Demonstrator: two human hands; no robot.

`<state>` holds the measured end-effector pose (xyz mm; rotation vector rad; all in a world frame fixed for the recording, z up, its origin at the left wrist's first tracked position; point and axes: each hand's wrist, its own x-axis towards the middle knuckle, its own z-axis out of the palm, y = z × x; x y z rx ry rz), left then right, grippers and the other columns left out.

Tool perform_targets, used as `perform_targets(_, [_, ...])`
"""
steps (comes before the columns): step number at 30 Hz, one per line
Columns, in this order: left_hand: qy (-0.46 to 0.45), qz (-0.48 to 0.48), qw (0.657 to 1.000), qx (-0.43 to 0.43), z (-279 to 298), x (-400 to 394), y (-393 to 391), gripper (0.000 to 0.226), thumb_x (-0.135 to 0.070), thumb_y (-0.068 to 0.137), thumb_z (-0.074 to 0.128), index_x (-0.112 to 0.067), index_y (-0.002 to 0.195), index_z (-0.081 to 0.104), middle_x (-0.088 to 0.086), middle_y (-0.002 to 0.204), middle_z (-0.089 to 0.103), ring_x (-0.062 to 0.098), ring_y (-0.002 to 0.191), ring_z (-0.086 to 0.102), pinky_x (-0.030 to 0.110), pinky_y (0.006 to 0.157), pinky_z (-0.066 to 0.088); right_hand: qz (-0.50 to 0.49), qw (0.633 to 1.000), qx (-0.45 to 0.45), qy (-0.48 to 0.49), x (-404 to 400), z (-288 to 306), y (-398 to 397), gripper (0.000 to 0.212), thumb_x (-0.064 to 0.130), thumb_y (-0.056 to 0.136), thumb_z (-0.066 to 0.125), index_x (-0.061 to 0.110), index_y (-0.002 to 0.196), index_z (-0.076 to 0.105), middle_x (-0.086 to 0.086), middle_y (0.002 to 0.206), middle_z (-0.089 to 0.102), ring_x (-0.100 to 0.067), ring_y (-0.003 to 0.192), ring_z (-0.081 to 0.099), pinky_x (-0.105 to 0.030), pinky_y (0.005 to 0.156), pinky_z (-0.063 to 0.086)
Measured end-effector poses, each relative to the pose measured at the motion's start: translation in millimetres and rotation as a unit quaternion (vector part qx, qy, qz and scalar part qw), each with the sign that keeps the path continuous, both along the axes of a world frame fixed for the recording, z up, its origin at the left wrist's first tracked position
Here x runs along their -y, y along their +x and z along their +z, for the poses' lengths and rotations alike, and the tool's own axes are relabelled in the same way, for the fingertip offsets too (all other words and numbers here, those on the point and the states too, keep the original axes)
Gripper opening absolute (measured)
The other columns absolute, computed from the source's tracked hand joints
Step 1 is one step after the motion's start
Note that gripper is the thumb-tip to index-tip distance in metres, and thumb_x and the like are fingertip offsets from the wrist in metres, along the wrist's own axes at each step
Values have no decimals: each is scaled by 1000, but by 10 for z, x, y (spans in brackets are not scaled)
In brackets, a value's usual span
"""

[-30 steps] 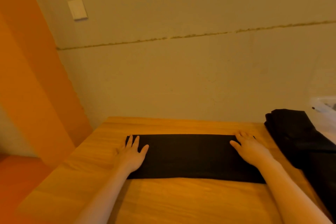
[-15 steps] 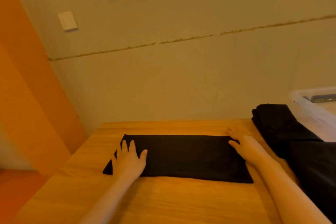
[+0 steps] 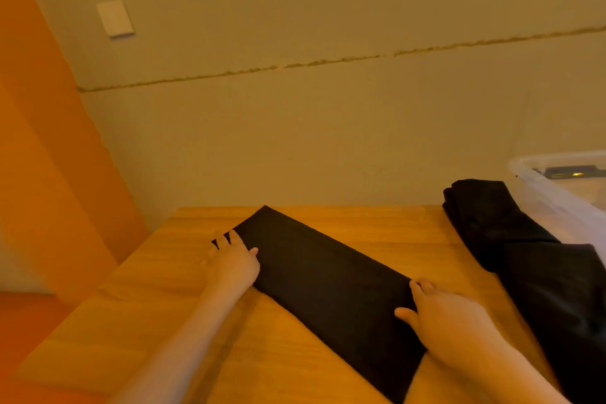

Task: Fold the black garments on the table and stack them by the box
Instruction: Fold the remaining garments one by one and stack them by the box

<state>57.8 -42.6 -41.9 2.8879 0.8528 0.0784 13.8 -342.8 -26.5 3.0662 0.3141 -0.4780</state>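
A long folded black garment (image 3: 324,279) lies diagonally on the wooden table (image 3: 147,321), running from far centre to near right. My left hand (image 3: 232,261) rests flat on its far left end, fingers spread. My right hand (image 3: 449,311) presses on its near right end, thumb out on the cloth. Neither hand visibly pinches the fabric. A pile of black garments (image 3: 531,259) lies at the right, against a clear plastic box (image 3: 554,184).
The table's back edge meets a beige wall (image 3: 328,128). An orange panel (image 3: 42,157) stands left of the table. A white switch plate (image 3: 115,18) is on the wall. Bare wood shows at the near left.
The garment has turned from lying straight across to a diagonal. My right hand has come nearer with its end; my left hand has gone farther away.
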Motion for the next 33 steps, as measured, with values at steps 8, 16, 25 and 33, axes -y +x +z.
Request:
perform_targets(8, [-57, -73, 994, -57, -263, 541, 61, 79, -66, 92, 20, -17, 151, 1, 10, 158, -6, 34, 144, -12, 52, 117, 5, 140, 985, -26, 98, 213, -45, -167, 61, 52, 94, 24, 34, 146, -1, 18, 150, -15, 3, 129, -17, -26, 113, -5])
perform_targets(16, [22, -180, 983, -32, -128, 452, 275, 68, -57, 96, 20, -19, 151, 9, 6, 159, 0, 29, 146, -4, 48, 116, 6, 134, 990, -35, 34, 92, 241, -389, 59, 51, 96, 26, 26, 148, 13, 7, 156, 11, -11, 143, 10, -36, 116, 5])
perform_targets(25, [-40, -95, 994, -38, -289, 650, 64, 73, -61, 94, 22, -19, 151, 4, 12, 158, -6, 31, 145, -8, 45, 117, 2, 212, 970, -25, 120, -606, 26, 632, 55, 36, 99, 36, 23, 148, 17, 5, 157, 8, -11, 144, 5, -32, 116, 8])
perform_targets(33, [-37, -257, 964, -62, -201, 359, 333, 65, -56, 96, 25, -26, 151, 6, 1, 159, -4, 19, 146, -8, 41, 118, 3, 196, 978, 16, 74, -347, -207, 397, 103, 73, 57, -11, 26, 148, -3, 7, 155, -9, -6, 139, -11, -39, 115, -4])
